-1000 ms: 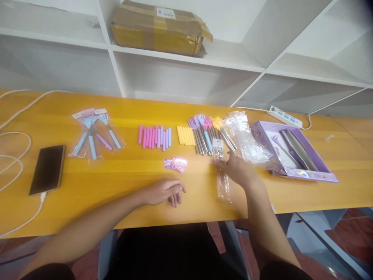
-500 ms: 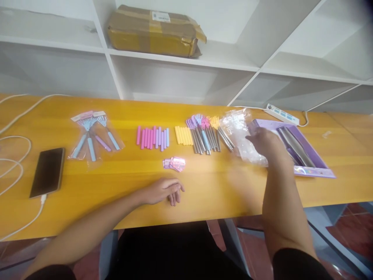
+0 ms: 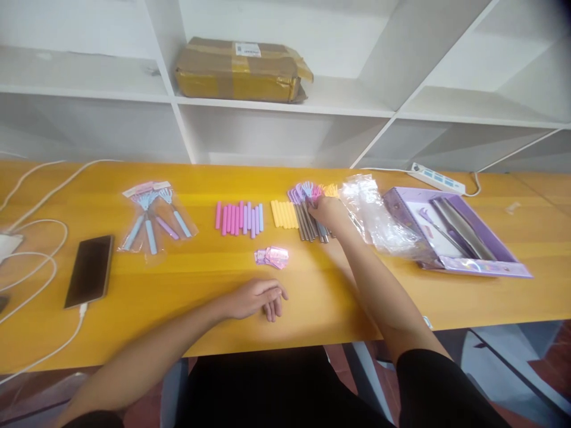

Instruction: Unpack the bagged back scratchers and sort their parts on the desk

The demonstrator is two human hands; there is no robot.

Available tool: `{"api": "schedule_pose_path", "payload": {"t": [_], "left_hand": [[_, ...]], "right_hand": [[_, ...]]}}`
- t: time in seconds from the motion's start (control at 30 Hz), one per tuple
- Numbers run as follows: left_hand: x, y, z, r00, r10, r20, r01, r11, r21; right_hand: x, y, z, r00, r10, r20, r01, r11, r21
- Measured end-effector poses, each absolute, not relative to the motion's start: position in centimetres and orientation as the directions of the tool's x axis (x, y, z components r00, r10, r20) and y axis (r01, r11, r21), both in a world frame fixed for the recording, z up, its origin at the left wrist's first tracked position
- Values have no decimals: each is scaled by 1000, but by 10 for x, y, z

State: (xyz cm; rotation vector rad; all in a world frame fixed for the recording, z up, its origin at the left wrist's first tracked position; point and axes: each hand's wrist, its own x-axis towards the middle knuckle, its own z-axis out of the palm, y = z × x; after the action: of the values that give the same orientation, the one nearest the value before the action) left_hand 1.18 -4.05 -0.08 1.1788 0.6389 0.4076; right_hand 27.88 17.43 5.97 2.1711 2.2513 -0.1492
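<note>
My right hand (image 3: 329, 213) reaches over the row of back scratchers (image 3: 307, 221), its bent fingertips pinched together on one with a blue claw head. These have grey metal shafts and purple, blue, pink or yellow claws; the hand covers part of them. My left hand (image 3: 263, 297) rests on the table, fingers loosely bent and apart, holding nothing. Just beyond it lie small pink printed cards (image 3: 273, 257). Yellow tubes (image 3: 284, 214) line up beside the back scratchers. Farther left is a row of pink, purple and blue tubes (image 3: 241, 218).
Bagged back scratchers (image 3: 151, 223) lie at the left, near a phone (image 3: 89, 270) on a charging cable. Clear plastic bags (image 3: 379, 217) and a purple box (image 3: 504, 252) holding a back scratcher are at the right. Behind stand a power strip (image 3: 437, 178) and shelves with a taped carton (image 3: 241, 71).
My right hand has moved left from the plastic bags and the box's edge to the back scratchers. My left hand stays in place on the table. The view has shifted slightly.
</note>
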Motion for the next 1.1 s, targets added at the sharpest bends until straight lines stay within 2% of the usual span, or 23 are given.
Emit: {"api": "schedule_pose_path", "payload": {"t": [0.1,0.13,0.2,0.27,0.3,0.4,0.5,0.57,0.63,0.7,0.8,0.93,1.1], "left_hand": [[13,-42,1,744,635,-209,-19,333,943],[13,-43,4,699,694,-173,-40,279,960],[12,-46,12,520,854,-32,-20,50,999],[10,-47,23,366,918,152,102,-202,974],[9,-48,28,365,908,205,168,-280,945],[8,-50,32,514,842,162,303,-355,884],[13,-53,22,519,845,126,505,-422,752],[16,-56,16,506,844,180,619,-500,606],[20,-59,12,526,818,232,672,-567,475],[21,-60,11,532,802,270,693,-596,406],[21,-60,11,531,804,269,708,-595,381],[19,-56,16,547,814,194,714,-575,399],[18,-51,27,632,749,200,669,-657,348]], "right_hand": [[289,162,84,43,999,16,994,-41,-104],[293,152,94,54,996,66,983,-42,-176],[295,119,112,43,990,135,904,19,-427],[288,74,120,-80,991,110,684,135,-717],[281,49,119,-173,982,74,542,158,-826],[252,-16,100,-374,924,-79,228,9,-974],[233,-54,75,-468,859,-209,-3,-238,-971],[230,-65,64,-534,814,-228,-64,-308,-949],[231,-70,60,-593,782,-191,-39,-265,-963],[229,-75,58,-649,748,-140,21,-167,-986],[220,-87,53,-651,753,-93,29,-98,-995],[208,-107,42,-537,842,-47,-55,-91,-994],[216,-121,46,-564,823,74,1,90,-996]]}}
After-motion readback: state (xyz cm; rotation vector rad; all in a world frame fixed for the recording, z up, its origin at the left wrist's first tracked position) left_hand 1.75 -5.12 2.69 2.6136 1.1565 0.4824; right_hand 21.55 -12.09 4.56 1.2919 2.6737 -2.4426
